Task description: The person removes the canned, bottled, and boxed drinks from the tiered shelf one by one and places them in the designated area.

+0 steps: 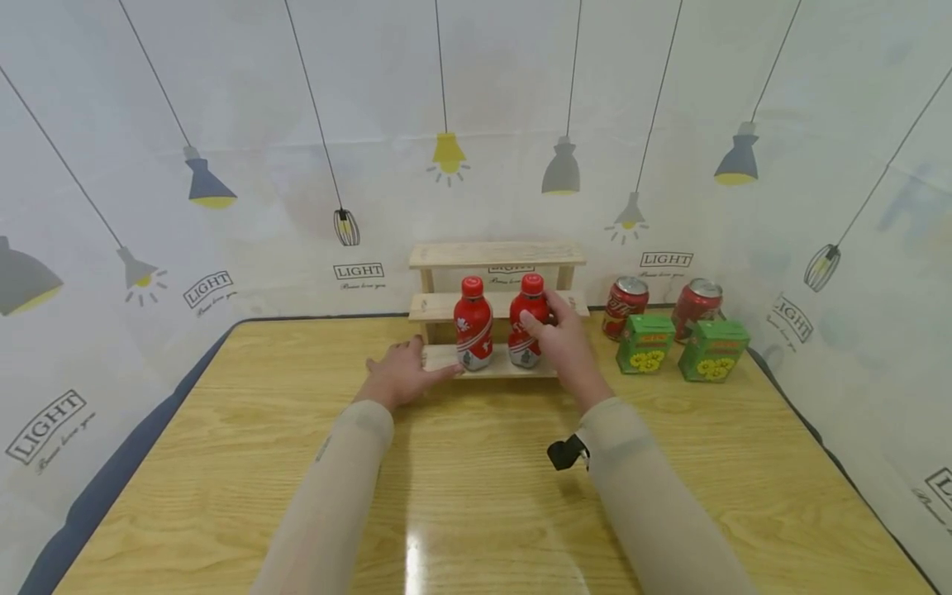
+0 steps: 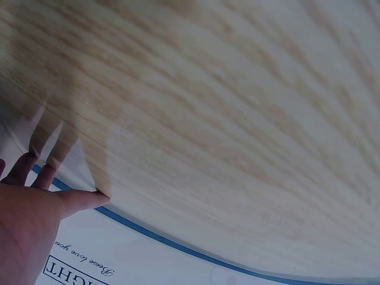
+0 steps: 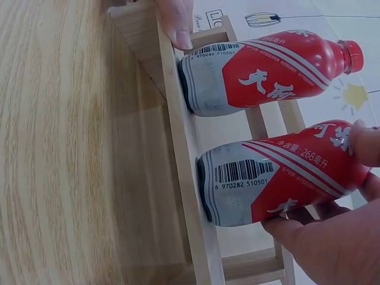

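Two red bottles with red caps and grey-white bases stand side by side on the lowest step of a small wooden tiered shelf (image 1: 497, 254). My right hand (image 1: 567, 347) holds the right bottle (image 3: 243, 184) around its upper body, thumb on the near side and fingers behind. The left bottle (image 1: 473, 324) stands a short gap away. My left hand (image 1: 402, 373) rests at the shelf's left end with its fingers spread. Its thumb (image 3: 178, 29) stretches along the front edge of the lowest step, close to the left bottle's base.
Right of the shelf, two red cans (image 1: 625, 307) stand behind two green boxes (image 1: 645, 345) with yellow flowers. The wooden table (image 1: 476, 512) ends at a wall covering (image 1: 506, 99) printed with lamps. A black strap piece (image 1: 568, 453) sticks out at the right cuff.
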### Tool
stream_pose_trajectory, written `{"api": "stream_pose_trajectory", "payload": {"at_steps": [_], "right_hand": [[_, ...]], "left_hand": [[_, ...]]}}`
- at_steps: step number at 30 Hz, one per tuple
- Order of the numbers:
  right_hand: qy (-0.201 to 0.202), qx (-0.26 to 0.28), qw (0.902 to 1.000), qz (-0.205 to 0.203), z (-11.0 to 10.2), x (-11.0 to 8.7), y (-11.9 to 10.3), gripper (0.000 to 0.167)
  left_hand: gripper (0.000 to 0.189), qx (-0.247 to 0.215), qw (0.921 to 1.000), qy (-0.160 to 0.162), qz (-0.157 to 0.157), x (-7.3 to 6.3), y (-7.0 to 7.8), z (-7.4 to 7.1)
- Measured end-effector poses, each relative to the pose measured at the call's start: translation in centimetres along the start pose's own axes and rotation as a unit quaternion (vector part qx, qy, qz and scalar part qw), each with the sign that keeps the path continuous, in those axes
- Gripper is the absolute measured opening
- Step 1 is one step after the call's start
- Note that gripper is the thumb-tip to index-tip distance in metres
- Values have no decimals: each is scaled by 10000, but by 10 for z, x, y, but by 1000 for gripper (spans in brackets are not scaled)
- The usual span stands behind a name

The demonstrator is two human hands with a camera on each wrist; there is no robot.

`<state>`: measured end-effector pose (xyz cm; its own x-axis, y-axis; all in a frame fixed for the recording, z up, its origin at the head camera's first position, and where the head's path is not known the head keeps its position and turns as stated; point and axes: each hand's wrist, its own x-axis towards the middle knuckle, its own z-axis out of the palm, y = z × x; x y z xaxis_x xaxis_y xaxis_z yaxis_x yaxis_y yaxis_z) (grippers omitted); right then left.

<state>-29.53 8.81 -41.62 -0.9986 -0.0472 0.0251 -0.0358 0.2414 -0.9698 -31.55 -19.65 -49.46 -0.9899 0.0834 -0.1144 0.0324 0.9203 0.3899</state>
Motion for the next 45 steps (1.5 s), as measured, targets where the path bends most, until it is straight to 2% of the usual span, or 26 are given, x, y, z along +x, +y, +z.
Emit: {"api": "stream_pose_trajectory", "payload": {"at_steps": [6,20,27,34,40,45], "right_hand": [[-12,-130,9999,-72,1,1,0,69],[232,-356,9977,-529,2,1,1,63],[339,-1143,9910,-600,3,-1,2,58],[559,-1358,9884,-398,11,2,1,60],[759,-1606,9826,-550,18,5,6,61],[842,-1425,9833,-762,19,2,7,68]], "left_hand": [[135,-7,10000,26,31,-2,0,-1],[134,72,10000,3,55,0,1,-3],[135,14,10000,-68,44,-1,2,-4],[139,34,10000,-18,70,2,-2,-1],[135,14,10000,13,46,1,-4,2],[133,9,9999,97,55,0,-2,2]]}}
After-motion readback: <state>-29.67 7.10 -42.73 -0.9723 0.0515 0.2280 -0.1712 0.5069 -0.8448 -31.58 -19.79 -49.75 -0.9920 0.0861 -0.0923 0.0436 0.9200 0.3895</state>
